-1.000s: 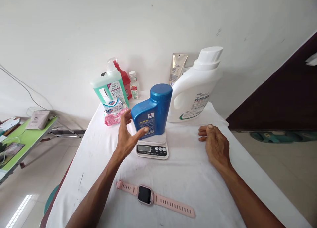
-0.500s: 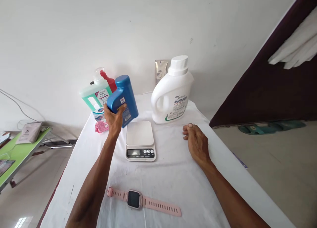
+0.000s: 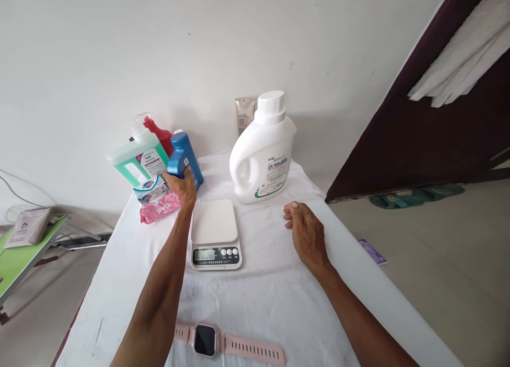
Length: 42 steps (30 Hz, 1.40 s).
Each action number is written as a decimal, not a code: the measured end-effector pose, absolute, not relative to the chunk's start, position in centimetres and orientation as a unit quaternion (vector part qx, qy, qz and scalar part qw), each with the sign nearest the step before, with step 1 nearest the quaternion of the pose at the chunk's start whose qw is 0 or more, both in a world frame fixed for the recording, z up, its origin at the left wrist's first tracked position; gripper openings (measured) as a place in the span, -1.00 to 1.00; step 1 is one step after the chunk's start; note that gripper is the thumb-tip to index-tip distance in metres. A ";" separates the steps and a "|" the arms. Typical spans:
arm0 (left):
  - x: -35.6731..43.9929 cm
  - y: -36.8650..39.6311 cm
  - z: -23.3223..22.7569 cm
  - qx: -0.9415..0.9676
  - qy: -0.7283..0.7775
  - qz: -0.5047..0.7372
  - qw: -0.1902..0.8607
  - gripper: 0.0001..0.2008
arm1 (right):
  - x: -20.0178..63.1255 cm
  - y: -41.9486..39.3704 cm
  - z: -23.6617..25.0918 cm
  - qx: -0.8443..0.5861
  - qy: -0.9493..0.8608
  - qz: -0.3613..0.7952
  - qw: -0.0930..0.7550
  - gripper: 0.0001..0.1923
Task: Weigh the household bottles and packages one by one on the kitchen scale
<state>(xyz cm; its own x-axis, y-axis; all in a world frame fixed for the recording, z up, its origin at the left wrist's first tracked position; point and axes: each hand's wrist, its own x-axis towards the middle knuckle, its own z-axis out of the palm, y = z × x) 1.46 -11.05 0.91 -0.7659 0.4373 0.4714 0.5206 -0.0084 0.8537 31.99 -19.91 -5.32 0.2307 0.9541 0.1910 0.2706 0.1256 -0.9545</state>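
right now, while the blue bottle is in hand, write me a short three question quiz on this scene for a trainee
1. Which grip is on the blue capped bottle?
2. True or false: the pink smartwatch lies nearer the camera than the digital scale.
3. Fill in: the beige tube by the wall is partly hidden behind the ____.

Key:
1. The left grip.
2. True.
3. White handled jug.
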 end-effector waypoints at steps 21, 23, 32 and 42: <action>10.8 -15.8 5.6 -0.651 -0.542 -0.514 -0.136 -0.44 | 31.9 -20.2 -4.6 -0.572 -0.528 0.341 0.527 -0.28; 12.5 -15.0 5.7 -0.625 -0.549 -0.510 -0.220 -0.45 | 31.9 -20.2 -4.5 -0.572 -0.529 0.341 0.526 -0.27; 19.0 -13.7 6.5 -0.450 -0.484 -0.661 -0.356 -0.51 | 31.9 -19.7 -4.9 -0.573 -0.466 0.348 0.577 -0.27; 16.0 -17.1 11.0 -0.456 -0.452 -0.708 -0.293 -0.44 | 32.0 -19.8 -4.7 -0.564 -0.439 0.368 0.595 -0.25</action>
<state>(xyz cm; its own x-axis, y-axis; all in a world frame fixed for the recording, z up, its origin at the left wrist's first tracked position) 16.00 -17.14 10.99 -0.4130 0.8275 0.3805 -0.0029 -0.4190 0.9080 32.04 -19.77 -4.73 0.3431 0.9332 0.1071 0.0570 0.0931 -0.9940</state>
